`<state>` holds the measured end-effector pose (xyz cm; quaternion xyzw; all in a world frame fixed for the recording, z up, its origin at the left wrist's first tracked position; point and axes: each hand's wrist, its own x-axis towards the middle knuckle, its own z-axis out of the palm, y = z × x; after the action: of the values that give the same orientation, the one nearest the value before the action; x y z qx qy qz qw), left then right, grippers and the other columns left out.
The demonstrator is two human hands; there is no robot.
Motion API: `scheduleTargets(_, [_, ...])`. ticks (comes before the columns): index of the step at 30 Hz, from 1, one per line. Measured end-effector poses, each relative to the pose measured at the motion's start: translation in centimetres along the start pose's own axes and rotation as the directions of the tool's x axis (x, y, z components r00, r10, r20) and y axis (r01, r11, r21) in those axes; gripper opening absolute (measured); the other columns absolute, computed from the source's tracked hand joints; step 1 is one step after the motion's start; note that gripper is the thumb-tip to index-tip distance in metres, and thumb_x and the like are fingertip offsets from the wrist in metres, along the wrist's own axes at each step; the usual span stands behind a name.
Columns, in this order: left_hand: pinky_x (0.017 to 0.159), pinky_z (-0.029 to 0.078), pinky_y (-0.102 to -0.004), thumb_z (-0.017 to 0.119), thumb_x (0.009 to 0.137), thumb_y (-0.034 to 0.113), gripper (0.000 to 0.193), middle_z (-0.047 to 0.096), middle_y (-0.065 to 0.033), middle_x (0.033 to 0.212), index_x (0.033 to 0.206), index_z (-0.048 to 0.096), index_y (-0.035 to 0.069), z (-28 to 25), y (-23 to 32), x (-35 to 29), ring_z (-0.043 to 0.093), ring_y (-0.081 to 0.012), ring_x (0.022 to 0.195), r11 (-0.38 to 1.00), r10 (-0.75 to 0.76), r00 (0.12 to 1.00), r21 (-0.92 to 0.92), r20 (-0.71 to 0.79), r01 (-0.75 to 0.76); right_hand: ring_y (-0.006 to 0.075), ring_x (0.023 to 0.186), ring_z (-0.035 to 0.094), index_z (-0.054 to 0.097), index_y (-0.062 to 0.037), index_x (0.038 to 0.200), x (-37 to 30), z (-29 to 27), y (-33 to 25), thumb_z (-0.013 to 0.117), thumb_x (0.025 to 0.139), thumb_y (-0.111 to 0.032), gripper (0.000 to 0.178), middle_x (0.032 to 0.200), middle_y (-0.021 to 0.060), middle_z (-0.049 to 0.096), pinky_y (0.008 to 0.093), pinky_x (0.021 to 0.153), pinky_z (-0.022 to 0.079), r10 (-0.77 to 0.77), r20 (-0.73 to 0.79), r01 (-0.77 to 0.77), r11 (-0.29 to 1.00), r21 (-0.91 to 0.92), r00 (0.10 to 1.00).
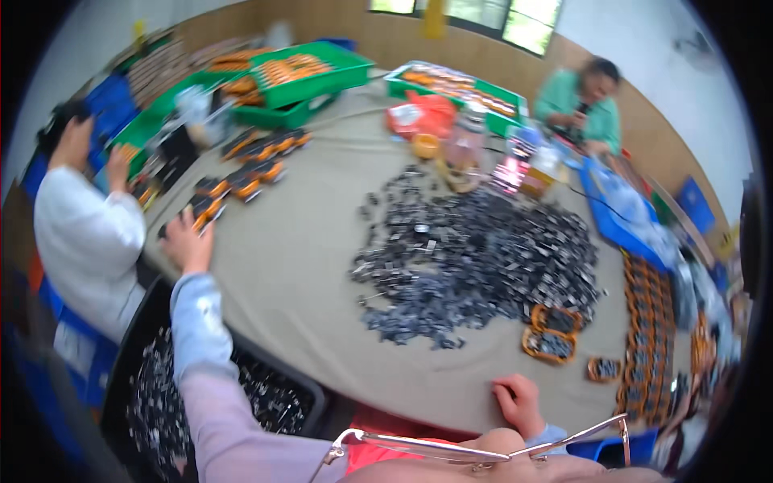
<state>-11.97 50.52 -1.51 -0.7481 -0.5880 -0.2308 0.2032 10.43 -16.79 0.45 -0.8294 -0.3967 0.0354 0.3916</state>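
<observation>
My left hand (189, 244) reaches far out to the table's left edge. Its fingers are closed around an orange-and-black handheld device (204, 208), at the near end of a row of similar devices (256, 171). The picture is somewhat blurred there, and the palm hides part of the device. Resting at the near table edge, my right hand (519, 404) has its fingers curled in, with nothing visible in them. Beyond it lie two open orange cases (549, 344) filled with small dark parts, and a single orange-and-black case (604, 369) sits to their right.
A wide heap of small black parts (483, 249) covers the table's middle right. Orange-and-black units (646, 338) line the right edge. Green trays (318, 76) stand at the back. A black bin (314, 402) is below my left arm. Two people (88, 233) (580, 101) sit at the table.
</observation>
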Motion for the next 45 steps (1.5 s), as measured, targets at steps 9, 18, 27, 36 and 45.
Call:
scheduleTargets(9, [0.11, 0.029, -0.0639, 0.075, 0.085, 0.028, 0.066, 0.044, -0.0138, 0.146, 0.144, 0.046, 0.018, -2.9, 5.8, -6.4, 0.039, -0.034, 0.139, 0.899, 0.299, 0.936, -0.274, -0.184, -0.341, 0.0323, 0.074, 0.063, 0.07, -0.0042, 0.098, -0.9, -1.1, 0.9, 0.066, 0.085, -0.002, 0.014, 0.083, 0.0148, 0.065, 0.0371, 0.065, 0.051, -0.052, 0.0, 0.052, 0.998, 0.038, 0.999])
scheduleTargets(18, [0.104, 0.041, -0.0491, 0.071, 0.079, 0.001, 0.034, 0.057, -0.017, 0.12, 0.112, 0.066, 0.007, -21.2, 18.5, -21.4, 0.054, -0.0361, 0.118, 0.142, 0.717, 0.633, -0.827, -0.293, -0.544, 0.0356, 0.126, 0.049, 0.064, -0.0074, 0.121, 1.1, -9.0, 4.4, 0.071, 0.08, -0.006, 0.042, 0.13, 0.0123, 0.059, 0.0534, 0.106, 0.036, -0.129, -0.148, 0.004, 0.766, -0.642, 0.981])
scheduleTargets(27, [0.093, 0.041, -0.0445, 0.074, 0.08, 0.013, 0.009, 0.061, -0.0061, 0.101, 0.085, 0.068, 0.009, -25.2, 25.7, -30.3, 0.057, -0.027, 0.1, 0.023, 0.824, 0.455, -0.782, -0.338, -0.622, 0.0334, 0.116, 0.055, 0.067, -0.0099, 0.117, -2.6, -9.5, 4.2, 0.074, 0.075, -0.009, 0.043, 0.119, 0.0089, 0.063, 0.0593, 0.108, 0.034, -0.205, 0.024, 0.19, 0.851, -0.49, 0.979])
scheduleTargets(36, [0.079, 0.04, -0.0407, 0.073, 0.077, 0.018, 0.011, 0.059, -0.0059, 0.09, 0.081, 0.068, 0.009, -26.0, 29.0, -31.7, 0.055, -0.0254, 0.091, 0.247, 0.922, 0.366, -0.531, -0.129, -0.81, 0.0414, 0.126, 0.049, 0.067, -0.0075, 0.115, -3.5, -9.2, 5.9, 0.079, 0.072, -0.008, 0.045, 0.132, 0.0165, 0.055, 0.0495, 0.105, 0.042, -0.117, -0.02, 0.11, 0.971, -0.213, 0.993])
scheduleTargets(45, [0.073, 0.042, -0.0376, 0.065, 0.076, 0.012, 0.003, 0.057, -0.0063, 0.085, 0.073, 0.063, 0.011, -25.7, 28.7, -31.3, 0.055, -0.0241, 0.086, 0.139, 0.938, 0.259, -0.434, -0.232, -0.89, 0.04, 0.124, 0.05, 0.067, -0.008, 0.116, -3.5, -9.1, 6.5, 0.08, 0.071, -0.006, 0.047, 0.133, 0.015, 0.056, 0.0485, 0.104, 0.043, -0.146, -0.044, 0.136, 0.975, -0.175, 0.988])
